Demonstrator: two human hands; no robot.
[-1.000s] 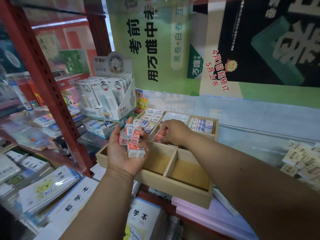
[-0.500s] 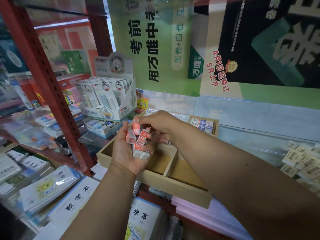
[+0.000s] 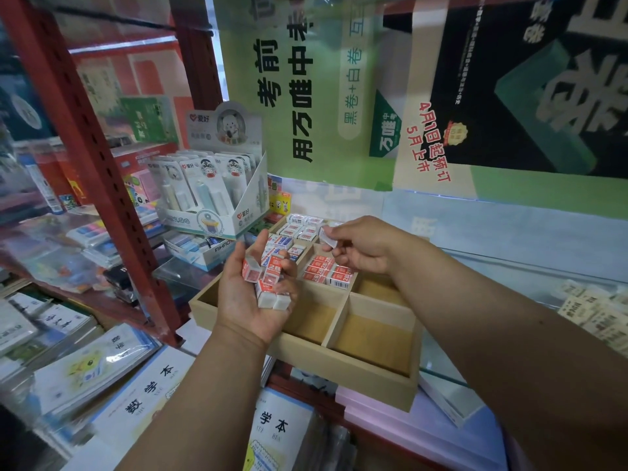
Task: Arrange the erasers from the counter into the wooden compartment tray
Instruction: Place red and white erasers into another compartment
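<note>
Since half a second ago the right hand (image 3: 365, 248) has drawn away from the left hand's pile and now hovers over the far middle of the wooden tray (image 3: 339, 363), pinching 1 white eraser (image 3: 328, 235) between thumb and fingertips. Before that it was reaching into the pile.

Left hand (image 3: 253, 294) is held palm up over the near left part of the tray, fingers curled loosely around a small heap of red-and-white erasers (image 3: 266, 278); several lie stacked across the palm and fingers.

Inside the tray, a middle compartment holds a neat block of red-labelled erasers (image 3: 326, 271), just below the right hand. Far left compartments hold more rows of erasers (image 3: 300, 227), some with blue print. 2 near compartments on the right show bare wood.

To the left of the tray stands a white cardboard display box (image 3: 217, 195) of carded goods, with a red metal shelf post (image 3: 98, 158) nearer the left. Exercise books (image 3: 149, 385) lie in the near foreground, and a green poster (image 3: 306, 86) hangs behind.
</note>
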